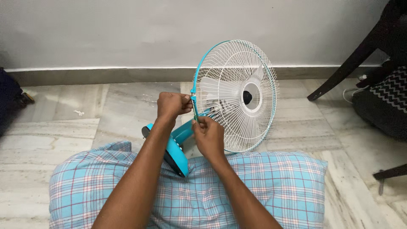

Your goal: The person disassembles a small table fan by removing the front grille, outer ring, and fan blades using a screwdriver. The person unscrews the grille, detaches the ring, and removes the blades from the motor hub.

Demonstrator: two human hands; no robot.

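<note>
A table fan with a white wire guard (237, 95) and a turquoise rim band (199, 72) lies tilted on the floor, its turquoise base (176, 154) resting against my lap. My left hand (171, 106) pinches the rim band at its clip on the guard's left edge. My right hand (207, 135) is closed just below it, holding a thin tool or screw at the same clip; what it is cannot be made out. My legs are covered by a blue checked cloth (271, 186).
Grey marble floor (63, 127) meets a pale wall with a skirting strip (106, 74). A dark chair (373, 63) with a patterned cushion stands at the right. A dark object (8, 97) sits at the far left edge.
</note>
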